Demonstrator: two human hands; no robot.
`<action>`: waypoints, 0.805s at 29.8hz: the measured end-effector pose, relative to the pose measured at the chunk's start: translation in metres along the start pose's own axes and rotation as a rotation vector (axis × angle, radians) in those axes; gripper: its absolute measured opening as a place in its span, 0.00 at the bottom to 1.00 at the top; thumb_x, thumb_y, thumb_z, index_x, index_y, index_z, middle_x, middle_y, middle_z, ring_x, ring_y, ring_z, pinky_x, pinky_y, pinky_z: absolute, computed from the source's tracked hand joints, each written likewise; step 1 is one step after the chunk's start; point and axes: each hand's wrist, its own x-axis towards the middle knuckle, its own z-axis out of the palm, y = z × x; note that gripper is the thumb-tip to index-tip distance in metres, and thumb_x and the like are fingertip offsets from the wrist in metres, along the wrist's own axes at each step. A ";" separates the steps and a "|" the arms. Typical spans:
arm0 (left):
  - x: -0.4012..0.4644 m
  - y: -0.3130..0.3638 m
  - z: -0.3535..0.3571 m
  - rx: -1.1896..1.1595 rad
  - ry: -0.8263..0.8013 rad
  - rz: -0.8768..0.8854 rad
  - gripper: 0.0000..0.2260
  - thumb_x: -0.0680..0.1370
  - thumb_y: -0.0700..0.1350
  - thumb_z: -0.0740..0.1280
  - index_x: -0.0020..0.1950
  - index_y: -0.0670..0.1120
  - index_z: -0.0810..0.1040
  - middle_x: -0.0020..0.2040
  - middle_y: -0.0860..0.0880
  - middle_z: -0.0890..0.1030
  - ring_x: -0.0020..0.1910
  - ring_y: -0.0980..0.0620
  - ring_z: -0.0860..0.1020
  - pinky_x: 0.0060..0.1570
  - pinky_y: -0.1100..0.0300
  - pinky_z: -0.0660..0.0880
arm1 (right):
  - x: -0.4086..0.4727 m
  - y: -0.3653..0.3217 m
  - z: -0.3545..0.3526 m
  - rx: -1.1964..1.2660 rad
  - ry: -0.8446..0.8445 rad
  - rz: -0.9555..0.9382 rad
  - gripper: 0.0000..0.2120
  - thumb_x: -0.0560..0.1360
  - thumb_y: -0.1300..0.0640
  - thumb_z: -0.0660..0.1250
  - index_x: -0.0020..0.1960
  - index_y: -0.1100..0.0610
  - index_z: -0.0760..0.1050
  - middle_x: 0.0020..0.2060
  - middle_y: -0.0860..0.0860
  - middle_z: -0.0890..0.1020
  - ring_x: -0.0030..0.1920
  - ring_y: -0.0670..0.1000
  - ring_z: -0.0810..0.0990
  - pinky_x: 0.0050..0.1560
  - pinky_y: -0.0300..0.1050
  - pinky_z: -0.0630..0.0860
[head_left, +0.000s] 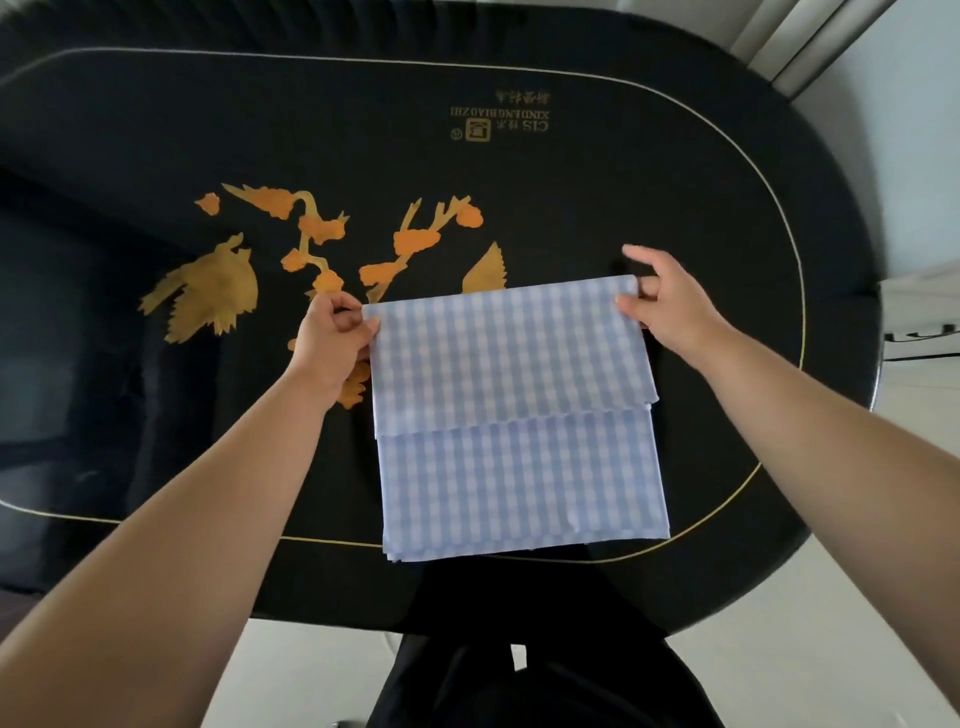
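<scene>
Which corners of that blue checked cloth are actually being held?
The two far ones. The left hand pinches the far left corner of the cloth, the right hand the far right. The near corners lie untouched on the black table.

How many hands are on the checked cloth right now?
2. The left hand pinches the far left corner of the checked cloth; the right hand pinches the far right corner. Neither is hidden.
</scene>
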 end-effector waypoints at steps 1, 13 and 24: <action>-0.003 0.000 0.003 -0.004 0.050 -0.001 0.11 0.79 0.40 0.65 0.59 0.49 0.70 0.52 0.49 0.80 0.51 0.52 0.80 0.53 0.51 0.79 | -0.005 0.000 0.003 -0.021 0.066 0.001 0.26 0.77 0.58 0.67 0.72 0.47 0.63 0.50 0.47 0.80 0.50 0.45 0.80 0.50 0.41 0.76; -0.069 -0.037 0.045 0.426 0.224 0.237 0.25 0.82 0.50 0.57 0.76 0.53 0.49 0.70 0.45 0.64 0.35 0.61 0.70 0.26 0.61 0.70 | -0.084 0.020 0.054 -0.368 0.356 0.129 0.23 0.82 0.45 0.52 0.74 0.49 0.53 0.33 0.47 0.75 0.32 0.49 0.77 0.31 0.45 0.74; -0.056 -0.040 0.051 0.482 0.318 0.345 0.27 0.82 0.50 0.55 0.78 0.51 0.47 0.65 0.45 0.68 0.38 0.54 0.73 0.26 0.63 0.68 | -0.073 0.035 0.061 -0.434 0.447 -0.067 0.21 0.82 0.48 0.54 0.73 0.50 0.56 0.39 0.47 0.78 0.38 0.51 0.79 0.36 0.47 0.76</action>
